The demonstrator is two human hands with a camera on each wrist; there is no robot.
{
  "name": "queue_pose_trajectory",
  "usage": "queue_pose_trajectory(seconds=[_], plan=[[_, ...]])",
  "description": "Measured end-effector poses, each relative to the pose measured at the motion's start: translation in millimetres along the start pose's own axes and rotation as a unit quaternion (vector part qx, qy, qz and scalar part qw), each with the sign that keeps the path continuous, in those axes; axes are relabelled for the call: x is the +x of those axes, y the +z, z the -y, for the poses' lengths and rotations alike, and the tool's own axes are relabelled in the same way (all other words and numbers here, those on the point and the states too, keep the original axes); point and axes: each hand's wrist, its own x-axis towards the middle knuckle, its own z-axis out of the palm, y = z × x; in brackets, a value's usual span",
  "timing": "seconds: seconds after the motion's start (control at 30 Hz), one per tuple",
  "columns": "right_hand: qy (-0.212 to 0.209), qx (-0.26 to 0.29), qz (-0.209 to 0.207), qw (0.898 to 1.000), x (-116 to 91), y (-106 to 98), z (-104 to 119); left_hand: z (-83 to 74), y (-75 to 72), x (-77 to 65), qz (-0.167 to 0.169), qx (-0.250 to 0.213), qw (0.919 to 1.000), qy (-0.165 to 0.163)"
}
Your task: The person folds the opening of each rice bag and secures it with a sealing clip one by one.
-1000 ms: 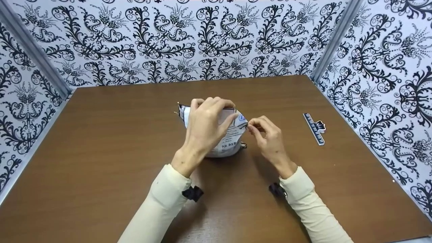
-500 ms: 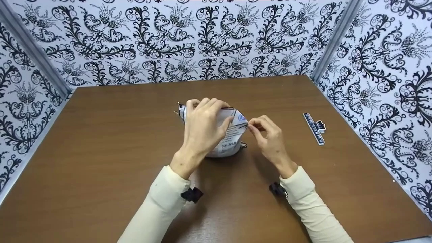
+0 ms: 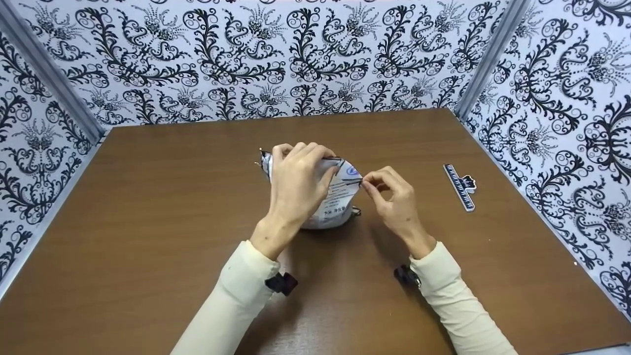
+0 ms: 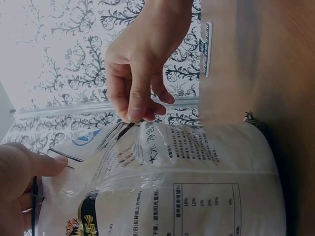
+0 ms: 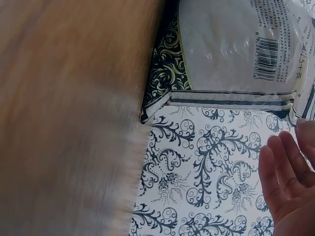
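A printed plastic bag of rice [image 3: 335, 209] stands upright near the middle of the table. My left hand [image 3: 297, 180] grips its top edge from above, the thumb on the near face. On the bag's right side, my right hand [image 3: 394, 199] pinches the edge between thumb and forefinger. From the left wrist, the near face of the bag [image 4: 211, 182] shows dark lettering and a table of figures, and the right thumb and finger meet at its dark-striped edge. The right wrist view shows a barcode and a striped side seam on the bag [image 5: 221, 49].
A dark and white bag clip [image 3: 459, 188] with a long straight bar lies on the brown wooden table [image 3: 172, 222], to the right of the hands. Patterned walls [image 3: 236, 59] enclose the table at the back and sides.
My left hand has shifted very slightly left along the bag's top. My right hand keeps its pinch on the edge, almost still, and the bag stays in place.
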Motion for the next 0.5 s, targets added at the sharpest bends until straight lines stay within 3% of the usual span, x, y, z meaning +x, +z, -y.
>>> queue_pose_trajectory(seconds=[0.5], plan=[[0.003, 0.004, 0.007, 1.000, 0.9, 1.4, 0.2, 2.0, 0.6, -0.7, -0.010, -0.008, 0.9999, 0.001]])
